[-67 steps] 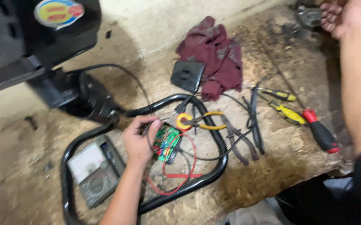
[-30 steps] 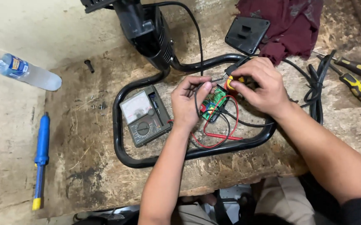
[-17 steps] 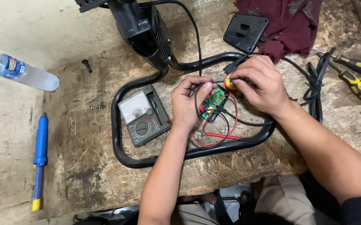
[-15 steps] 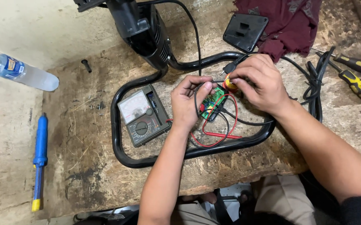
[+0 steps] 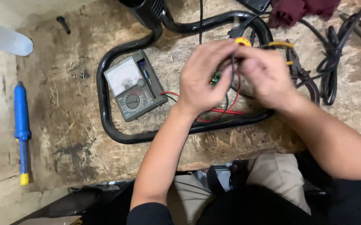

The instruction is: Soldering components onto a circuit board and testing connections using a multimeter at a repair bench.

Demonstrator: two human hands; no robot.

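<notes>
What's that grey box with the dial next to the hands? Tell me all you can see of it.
The meter is a dark grey, plastic-looking box lying flat and askew on the worn wooden bench, inside the black tube loop. It has a pale needle-scale window above a round selector knob. Red and black leads run from its right side toward the left hand, which doesn't touch it.

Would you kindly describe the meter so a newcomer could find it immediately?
Start at the black tube frame looping over the wooden bench. Inside its left bend, left of the left hand, lies the analog multimeter: the only grey box with a white dial face.
</notes>
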